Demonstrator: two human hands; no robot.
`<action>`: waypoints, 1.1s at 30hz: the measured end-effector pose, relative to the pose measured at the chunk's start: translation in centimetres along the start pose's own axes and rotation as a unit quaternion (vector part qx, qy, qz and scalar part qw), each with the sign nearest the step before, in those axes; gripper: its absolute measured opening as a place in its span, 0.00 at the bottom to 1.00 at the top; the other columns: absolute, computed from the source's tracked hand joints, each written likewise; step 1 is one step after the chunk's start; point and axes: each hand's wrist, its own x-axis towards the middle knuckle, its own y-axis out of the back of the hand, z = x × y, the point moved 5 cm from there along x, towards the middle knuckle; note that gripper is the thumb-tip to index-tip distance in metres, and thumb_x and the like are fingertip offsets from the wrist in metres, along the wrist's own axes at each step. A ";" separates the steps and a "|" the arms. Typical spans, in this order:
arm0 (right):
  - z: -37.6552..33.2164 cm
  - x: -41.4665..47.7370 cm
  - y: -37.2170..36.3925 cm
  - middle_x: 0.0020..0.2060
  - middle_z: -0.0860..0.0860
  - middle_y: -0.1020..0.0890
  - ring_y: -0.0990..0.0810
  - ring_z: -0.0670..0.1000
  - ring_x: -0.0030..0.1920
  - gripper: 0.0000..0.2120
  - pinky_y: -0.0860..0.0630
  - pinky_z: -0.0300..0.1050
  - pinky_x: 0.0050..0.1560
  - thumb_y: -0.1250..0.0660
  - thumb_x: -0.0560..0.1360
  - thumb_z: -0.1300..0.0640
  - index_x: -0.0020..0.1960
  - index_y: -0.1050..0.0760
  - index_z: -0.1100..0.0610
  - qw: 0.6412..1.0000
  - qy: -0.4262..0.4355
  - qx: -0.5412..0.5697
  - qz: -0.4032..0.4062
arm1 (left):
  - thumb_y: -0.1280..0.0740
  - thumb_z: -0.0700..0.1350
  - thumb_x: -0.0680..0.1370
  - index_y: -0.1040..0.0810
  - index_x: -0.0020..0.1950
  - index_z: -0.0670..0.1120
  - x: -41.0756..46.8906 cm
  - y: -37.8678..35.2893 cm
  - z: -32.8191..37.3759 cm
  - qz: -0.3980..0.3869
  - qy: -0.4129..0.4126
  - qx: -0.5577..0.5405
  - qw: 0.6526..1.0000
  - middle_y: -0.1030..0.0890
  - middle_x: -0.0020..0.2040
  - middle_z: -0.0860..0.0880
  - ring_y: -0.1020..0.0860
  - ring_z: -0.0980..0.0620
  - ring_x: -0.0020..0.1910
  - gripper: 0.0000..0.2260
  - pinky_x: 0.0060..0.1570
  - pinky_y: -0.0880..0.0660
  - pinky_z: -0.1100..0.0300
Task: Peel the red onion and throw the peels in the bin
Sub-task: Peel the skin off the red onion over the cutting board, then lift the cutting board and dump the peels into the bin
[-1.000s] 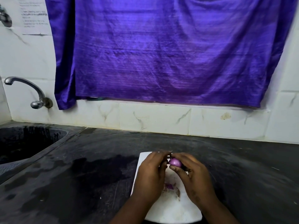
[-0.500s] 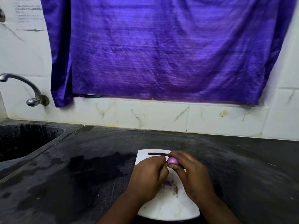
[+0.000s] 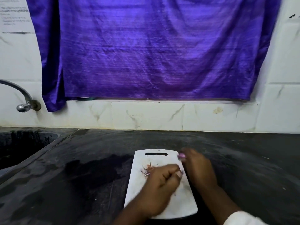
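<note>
Red onion [image 3: 181, 155] in right fingers [image 3: 190, 153], left fingers [image 3: 170, 174] curled, grip unclear, white board [image 3: 142, 189], black counter [image 3: 81, 159]

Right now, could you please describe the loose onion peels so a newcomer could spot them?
On the dark counter lies a white cutting board. The peels are the small reddish-purple scraps on its upper half, below the handle slot, beside the left hand. Unlike the round red onion in the right hand, they are thin shreds.

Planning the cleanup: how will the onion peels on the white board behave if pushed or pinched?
The peels are thin curled shreds, so probably very light and floppy. Scattered on the cutting board, they may cling rather than slide together.
</note>
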 end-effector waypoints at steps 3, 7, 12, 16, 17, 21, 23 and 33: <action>-0.4 -0.5 0.8 0.55 0.45 0.15 0.17 0.45 0.53 0.11 0.25 0.35 0.54 0.30 0.77 0.53 0.58 0.18 0.51 0.996 0.042 0.075 0.025 | 0.36 0.39 0.84 0.22 0.38 0.49 0.1 2.7 -1.5 0.148 -0.024 0.049 0.987 0.24 0.32 0.59 0.25 0.64 0.33 0.15 0.36 0.31 0.72; -0.5 -1.3 0.6 0.55 0.38 0.18 0.20 0.38 0.55 0.15 0.25 0.32 0.57 0.26 0.75 0.56 0.61 0.18 0.48 0.981 0.011 0.193 0.025 | 0.29 0.39 0.79 0.13 0.54 0.55 0.8 6.0 -3.7 0.216 0.028 0.304 0.927 0.22 0.44 0.59 0.24 0.62 0.42 0.12 0.40 0.33 0.74; -0.7 -1.3 0.3 0.58 0.35 0.20 0.19 0.43 0.59 0.18 0.20 0.39 0.58 0.26 0.74 0.63 0.61 0.18 0.48 0.956 -0.011 0.294 0.010 | 0.29 0.39 0.77 0.13 0.54 0.55 0.4 4.6 -4.2 0.185 0.038 0.339 0.922 0.16 0.49 0.58 0.19 0.59 0.48 0.12 0.46 0.25 0.68; -1.1 -1.6 0.2 0.58 0.39 0.19 0.19 0.42 0.59 0.18 0.20 0.40 0.58 0.26 0.75 0.60 0.62 0.19 0.46 0.952 -0.014 0.304 -0.010 | 0.32 0.45 0.82 0.18 0.63 0.60 0.4 4.5 -3.1 0.202 0.015 0.305 0.930 0.14 0.55 0.61 0.18 0.62 0.52 0.13 0.48 0.27 0.70; -1.3 -1.7 0.3 0.57 0.38 0.18 0.19 0.41 0.59 0.17 0.20 0.38 0.57 0.27 0.75 0.59 0.62 0.19 0.45 0.953 -0.009 0.304 -0.017 | 0.31 0.45 0.82 0.18 0.64 0.61 0.4 4.2 -2.8 0.193 -0.012 0.276 0.941 0.15 0.56 0.61 0.19 0.62 0.52 0.14 0.48 0.27 0.71; -2.3 -1.8 0.5 0.55 0.31 0.19 0.19 0.35 0.55 0.19 0.25 0.26 0.52 0.28 0.76 0.60 0.60 0.22 0.38 0.953 0.014 0.299 -0.041 | 0.28 0.44 0.79 0.20 0.67 0.60 0.4 3.2 -2.1 0.138 -0.079 0.196 0.968 0.20 0.59 0.61 0.21 0.55 0.58 0.18 0.51 0.23 0.65; -2.5 -1.9 0.5 0.56 0.28 0.20 0.20 0.32 0.56 0.18 0.27 0.23 0.53 0.27 0.76 0.58 0.61 0.21 0.40 0.957 0.024 0.286 -0.048 | 0.27 0.41 0.78 0.16 0.62 0.57 0.5 3.2 -1.8 0.155 -0.107 0.196 0.962 0.20 0.56 0.60 0.20 0.55 0.58 0.15 0.52 0.22 0.62; -1.2 -1.7 -0.6 0.54 0.40 0.16 0.16 0.41 0.52 0.15 0.18 0.43 0.54 0.29 0.77 0.51 0.63 0.19 0.46 0.968 -0.014 0.245 -0.045 | 0.23 0.36 0.74 0.13 0.43 0.53 0.3 4.8 -1.9 0.278 -0.088 0.091 0.952 0.15 0.42 0.55 0.17 0.54 0.44 0.11 0.42 0.22 0.63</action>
